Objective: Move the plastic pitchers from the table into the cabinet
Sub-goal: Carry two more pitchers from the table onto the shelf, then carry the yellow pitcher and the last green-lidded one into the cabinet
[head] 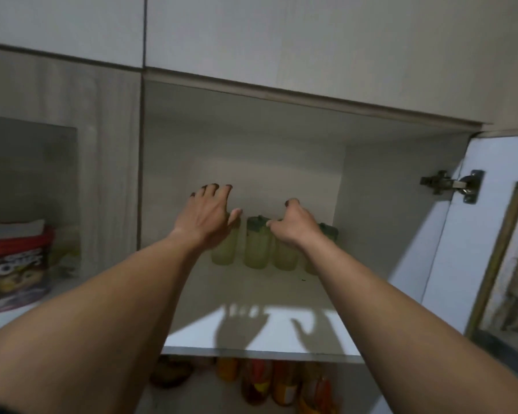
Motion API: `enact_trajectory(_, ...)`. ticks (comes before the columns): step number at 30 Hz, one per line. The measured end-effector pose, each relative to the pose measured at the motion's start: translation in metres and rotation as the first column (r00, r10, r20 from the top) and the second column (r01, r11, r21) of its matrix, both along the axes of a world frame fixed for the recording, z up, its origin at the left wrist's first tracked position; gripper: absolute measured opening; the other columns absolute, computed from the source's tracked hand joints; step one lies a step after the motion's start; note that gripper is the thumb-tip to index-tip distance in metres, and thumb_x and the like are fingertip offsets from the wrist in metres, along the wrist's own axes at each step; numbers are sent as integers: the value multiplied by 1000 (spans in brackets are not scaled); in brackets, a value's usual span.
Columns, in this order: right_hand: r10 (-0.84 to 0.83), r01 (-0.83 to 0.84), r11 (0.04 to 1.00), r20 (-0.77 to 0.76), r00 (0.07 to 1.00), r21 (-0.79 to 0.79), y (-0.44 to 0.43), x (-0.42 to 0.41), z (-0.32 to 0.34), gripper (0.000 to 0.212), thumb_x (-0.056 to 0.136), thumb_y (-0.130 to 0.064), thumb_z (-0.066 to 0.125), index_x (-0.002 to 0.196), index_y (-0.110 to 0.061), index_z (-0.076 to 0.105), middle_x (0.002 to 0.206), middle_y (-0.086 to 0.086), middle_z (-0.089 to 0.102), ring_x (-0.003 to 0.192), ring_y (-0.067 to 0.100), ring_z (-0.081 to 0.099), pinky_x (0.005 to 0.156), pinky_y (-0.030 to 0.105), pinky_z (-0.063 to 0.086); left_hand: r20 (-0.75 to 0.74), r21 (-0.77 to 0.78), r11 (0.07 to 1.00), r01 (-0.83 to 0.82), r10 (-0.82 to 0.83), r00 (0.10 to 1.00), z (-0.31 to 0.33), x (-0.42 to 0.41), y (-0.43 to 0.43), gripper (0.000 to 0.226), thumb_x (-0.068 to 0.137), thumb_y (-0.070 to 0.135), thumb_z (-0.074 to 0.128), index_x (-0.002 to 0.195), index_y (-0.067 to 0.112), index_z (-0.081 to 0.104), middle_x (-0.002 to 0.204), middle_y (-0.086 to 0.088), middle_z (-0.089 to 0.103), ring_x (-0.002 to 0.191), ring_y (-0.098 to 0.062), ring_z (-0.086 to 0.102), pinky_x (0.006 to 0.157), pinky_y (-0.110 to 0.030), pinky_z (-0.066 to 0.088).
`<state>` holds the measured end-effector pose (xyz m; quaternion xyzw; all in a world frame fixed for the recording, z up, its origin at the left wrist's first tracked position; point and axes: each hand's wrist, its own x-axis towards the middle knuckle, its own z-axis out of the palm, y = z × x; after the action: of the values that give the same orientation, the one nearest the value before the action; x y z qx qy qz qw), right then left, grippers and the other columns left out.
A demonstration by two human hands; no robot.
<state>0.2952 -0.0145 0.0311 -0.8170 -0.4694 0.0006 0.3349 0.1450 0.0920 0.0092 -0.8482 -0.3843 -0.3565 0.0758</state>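
Several pale green plastic pitchers with dark green lids stand in a row at the back of the white cabinet shelf (281, 327). The second from the left (256, 246) shows in full. My left hand (205, 215) hovers over the leftmost pitcher (223, 252) with fingers spread, holding nothing. My right hand (295, 224) rests on top of the third pitcher (284, 258), fingers curled over its lid; whether it grips is unclear. My right wrist partly hides the rightmost pitcher (329, 231).
The cabinet door (461, 240) hangs open at right with a metal hinge (452, 185). A snack bag (15, 270) sits in the left compartment. Orange bottles (269, 383) stand on the shelf below. A framed glass panel (509, 264) is at far right.
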Motion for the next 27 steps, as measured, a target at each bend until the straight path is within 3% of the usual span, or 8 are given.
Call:
enact_trajectory(6,110,-113,993,98,989,19,-60,-69,18,70,96,-44,59,151,-9,35,153,19,43,138,38,45,111,43,40,31,68,998,-6,4,1000,5,-83,-83,52,98,44,44,140,13,47,134,-15,56,123,-33,52,97,-43,47)
enact_trajectory(13,324,-328,945,111,939,15,-95,-185,15,68,96,-44,56,151,-8,35,155,21,39,143,38,39,113,43,35,18,117,962,-248,247,969,-13,-234,-165,48,99,40,44,136,11,51,132,-13,59,123,-29,52,99,-39,44)
enact_trajectory(18,506,-509,860,67,860,40,-109,-298,0,66,95,-42,56,149,-10,37,152,20,42,140,39,41,114,46,37,-3,86,867,-490,492,871,-42,-366,-210,62,94,49,31,136,8,51,135,-15,58,128,-32,49,108,-49,41)
enact_trajectory(22,632,-633,773,44,774,37,-122,-391,-15,63,93,-41,57,146,-11,40,145,20,47,136,39,44,111,47,40,4,39,764,-645,645,764,-64,-458,-250,62,96,49,31,142,11,45,141,-14,52,134,-31,44,112,-46,36)
enact_trajectory(27,763,-764,645,27,646,33,-143,-506,-39,67,96,-41,54,152,-10,32,153,20,39,141,39,39,113,47,37,42,-80,652,-754,758,651,-97,-561,-304,57,100,43,40,148,13,38,153,-14,40,144,-31,31,117,-47,28)
